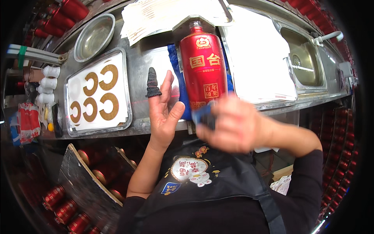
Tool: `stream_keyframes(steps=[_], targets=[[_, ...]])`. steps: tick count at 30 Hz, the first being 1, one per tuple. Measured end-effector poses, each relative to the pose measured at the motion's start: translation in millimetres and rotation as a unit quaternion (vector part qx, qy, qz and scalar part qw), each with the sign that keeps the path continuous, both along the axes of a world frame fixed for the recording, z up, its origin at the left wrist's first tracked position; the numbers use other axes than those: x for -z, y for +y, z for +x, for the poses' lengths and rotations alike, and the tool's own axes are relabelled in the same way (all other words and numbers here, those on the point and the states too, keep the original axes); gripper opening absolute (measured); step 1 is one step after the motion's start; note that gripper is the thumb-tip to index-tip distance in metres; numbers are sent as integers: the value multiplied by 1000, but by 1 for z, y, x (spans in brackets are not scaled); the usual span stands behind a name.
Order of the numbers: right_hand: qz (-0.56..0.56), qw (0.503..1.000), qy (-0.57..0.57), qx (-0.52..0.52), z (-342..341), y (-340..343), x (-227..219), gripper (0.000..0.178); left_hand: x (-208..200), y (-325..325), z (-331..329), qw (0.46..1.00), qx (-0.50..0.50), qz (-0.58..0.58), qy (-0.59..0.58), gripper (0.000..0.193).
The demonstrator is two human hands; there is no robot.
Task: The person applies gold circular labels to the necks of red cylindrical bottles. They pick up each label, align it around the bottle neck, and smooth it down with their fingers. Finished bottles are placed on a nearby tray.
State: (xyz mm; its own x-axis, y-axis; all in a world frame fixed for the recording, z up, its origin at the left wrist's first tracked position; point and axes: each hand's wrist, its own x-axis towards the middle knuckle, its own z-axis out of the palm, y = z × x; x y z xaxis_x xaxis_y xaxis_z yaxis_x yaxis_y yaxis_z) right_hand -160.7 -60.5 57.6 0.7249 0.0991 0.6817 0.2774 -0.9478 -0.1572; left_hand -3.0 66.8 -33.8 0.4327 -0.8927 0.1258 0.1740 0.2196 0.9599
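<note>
A red bottle (203, 64) with gold lettering and an unlidded neck lies in the middle of the metal bench, its neck end away from me, on a blue cloth (175, 62) and a metal rest. To its left, my left hand (163, 113) is raised and open, fingers apart, touching nothing. A black ribbed finger cover (152, 83) sits on one of its fingers. My right hand (231, 124), smeared by motion, is closed at the bottle's near end round a dark, blue-edged object (206, 117) whose kind I cannot make out.
Left on the bench, a metal tray (129, 102) holds a white sheet with several gold C-shaped labels (107, 106); behind it is a metal bowl (94, 37). Stacks of white sheets (257, 54) flank the bottle. A sink (300, 56) is at right. Red bottles (66, 210) stand below left.
</note>
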Motion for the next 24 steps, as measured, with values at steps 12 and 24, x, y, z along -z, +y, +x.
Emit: stream_keyframes(steps=[12, 24], targets=[[126, 990, 61, -17, -29, -1, -1, 30, -15, 17, 4, 997, 74, 2, -33, 100], [32, 999, 0, -29, -40, -20, 29, 20, -39, -17, -26, 854, -10, 87, -512, 109]])
